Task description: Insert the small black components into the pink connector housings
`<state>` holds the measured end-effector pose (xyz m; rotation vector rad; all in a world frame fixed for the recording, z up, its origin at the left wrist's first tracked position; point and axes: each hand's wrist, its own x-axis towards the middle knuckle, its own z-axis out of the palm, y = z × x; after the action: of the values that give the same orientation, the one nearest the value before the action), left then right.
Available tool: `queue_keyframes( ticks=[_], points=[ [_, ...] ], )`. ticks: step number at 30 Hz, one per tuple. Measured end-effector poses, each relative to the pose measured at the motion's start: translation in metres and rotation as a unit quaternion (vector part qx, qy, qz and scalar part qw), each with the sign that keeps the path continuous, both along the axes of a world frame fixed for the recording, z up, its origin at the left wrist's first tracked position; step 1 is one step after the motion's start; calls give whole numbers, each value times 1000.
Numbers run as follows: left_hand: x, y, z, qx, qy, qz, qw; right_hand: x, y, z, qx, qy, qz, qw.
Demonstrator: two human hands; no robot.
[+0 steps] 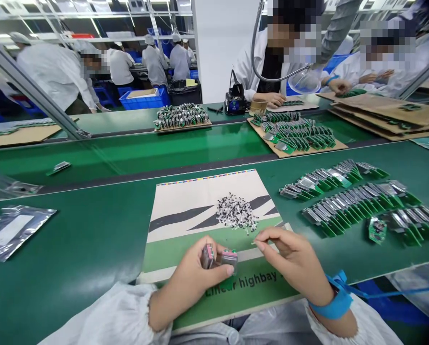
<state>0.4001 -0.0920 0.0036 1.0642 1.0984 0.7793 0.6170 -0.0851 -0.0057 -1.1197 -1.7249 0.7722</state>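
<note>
Electronics assembly workshop, green conveyor bench [92, 163], circuit boards [351, 211], white-smocked workers [56, 72]

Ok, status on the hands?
Left hand: gripping metal-capped module. Right hand: fingertips pinched, anything held too small to tell. Loose component pile just ahead on printed card.

The circuit boards [329, 227] are green and silver; the card [185, 201] is black-striped cream.
</note>
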Motion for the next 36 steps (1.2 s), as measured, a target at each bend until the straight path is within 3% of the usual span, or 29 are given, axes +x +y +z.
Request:
queue_keyframes(
  ticks=[5,10,13,22,29,36],
  points=[
    [3,-8,-10,109,143,-24,983,-14,-15,1,62,11,29,998],
    [2,-12,-10,145,159,-28,976,-28,-18,1,160,-31,29,986],
    [0,-15,-13,176,168,-27,970,-33,-19,-3,182,-45,33,982],
    [0,-16,-10,313,155,-20,937,-34,-22,-11,210,-101,59,971],
    [-1,-17,-9,349,180,-29,919,-31,-23,-13,199,-84,73,974],
    [-1,-16,-10,355,205,-36,911,-26,-27,-13,121,-85,119,982]
  ],
)
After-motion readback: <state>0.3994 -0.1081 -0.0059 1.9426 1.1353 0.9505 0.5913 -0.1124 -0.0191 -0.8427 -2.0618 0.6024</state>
